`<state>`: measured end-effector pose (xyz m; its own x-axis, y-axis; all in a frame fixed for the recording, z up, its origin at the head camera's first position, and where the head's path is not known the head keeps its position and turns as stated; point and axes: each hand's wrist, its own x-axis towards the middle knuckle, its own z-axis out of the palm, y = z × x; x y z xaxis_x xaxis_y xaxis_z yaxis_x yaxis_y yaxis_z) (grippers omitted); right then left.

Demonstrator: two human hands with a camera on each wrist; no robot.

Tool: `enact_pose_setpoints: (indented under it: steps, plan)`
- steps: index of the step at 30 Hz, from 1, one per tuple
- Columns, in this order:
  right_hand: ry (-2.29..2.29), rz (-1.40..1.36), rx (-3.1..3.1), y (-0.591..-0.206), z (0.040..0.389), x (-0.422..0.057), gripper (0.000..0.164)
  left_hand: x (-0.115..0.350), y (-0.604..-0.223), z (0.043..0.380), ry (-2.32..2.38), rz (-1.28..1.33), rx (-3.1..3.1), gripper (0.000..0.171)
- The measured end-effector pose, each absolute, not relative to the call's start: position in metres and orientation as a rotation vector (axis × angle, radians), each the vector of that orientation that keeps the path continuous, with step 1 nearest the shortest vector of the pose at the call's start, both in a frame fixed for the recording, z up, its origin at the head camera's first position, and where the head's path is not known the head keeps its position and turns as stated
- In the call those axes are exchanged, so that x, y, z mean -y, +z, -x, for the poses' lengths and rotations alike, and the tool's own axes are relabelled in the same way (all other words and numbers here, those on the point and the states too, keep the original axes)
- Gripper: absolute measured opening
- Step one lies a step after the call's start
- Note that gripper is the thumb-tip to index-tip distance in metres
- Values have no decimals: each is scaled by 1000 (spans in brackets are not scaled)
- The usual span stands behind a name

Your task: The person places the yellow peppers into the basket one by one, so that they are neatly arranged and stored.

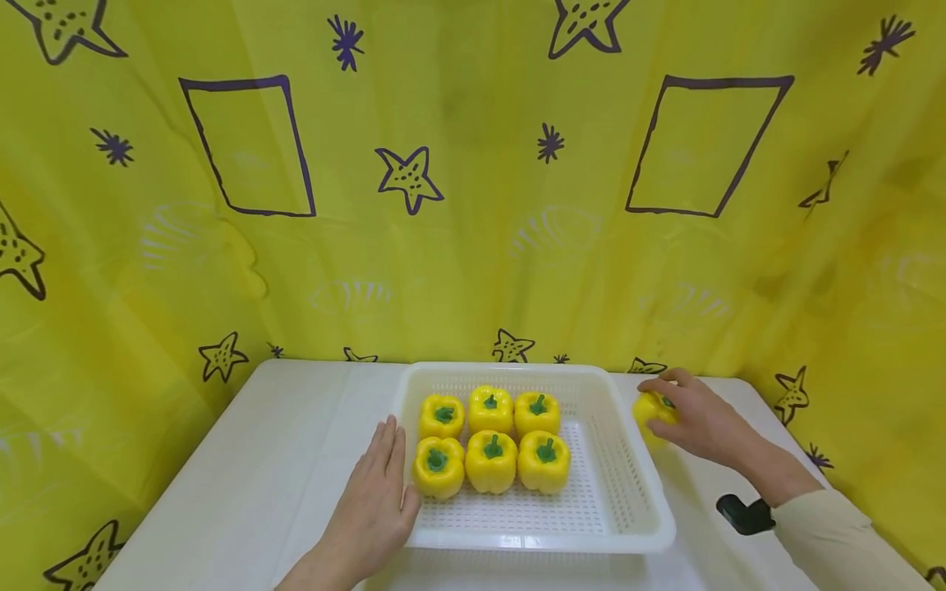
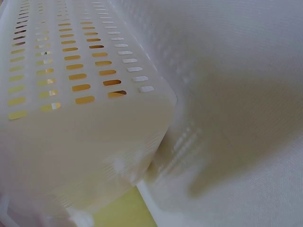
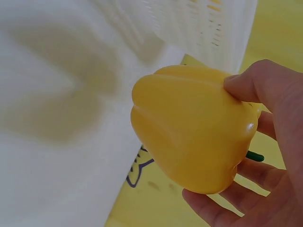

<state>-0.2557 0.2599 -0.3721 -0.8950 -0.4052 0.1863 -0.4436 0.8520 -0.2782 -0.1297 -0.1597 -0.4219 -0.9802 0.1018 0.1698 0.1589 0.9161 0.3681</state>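
Observation:
A white plastic basket [image 1: 591, 538] with slotted walls stands on the table. Inside it, yellow bell peppers [image 1: 491, 461] with green stems sit upright in two rows of three, toward its left side. Just outside the basket's right wall, my right hand [image 1: 698, 414] grips another yellow bell pepper [image 3: 189, 127] between thumb and fingers, above the table in the right wrist view. My left hand [image 1: 377, 501] lies with straight fingers along the basket's left wall. In the left wrist view the outer basket wall [image 2: 85, 127] fills the left part, and the hand itself is out of sight.
The white table [image 1: 296, 460] runs back to a yellow curtain [image 1: 473, 246] printed with stars and frames. A black object [image 1: 745, 515] shows beside the right sleeve [image 1: 835, 533]. The basket's right part has bare slotted floor beside the peppers.

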Motion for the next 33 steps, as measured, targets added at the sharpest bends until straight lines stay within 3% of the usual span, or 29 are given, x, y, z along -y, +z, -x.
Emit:
enact_pose_setpoints:
  steps: [33]
  plan:
    - [449, -809, 2726, -331, 246, -231, 41, 158, -419, 127, -495, 185, 2943, 68]
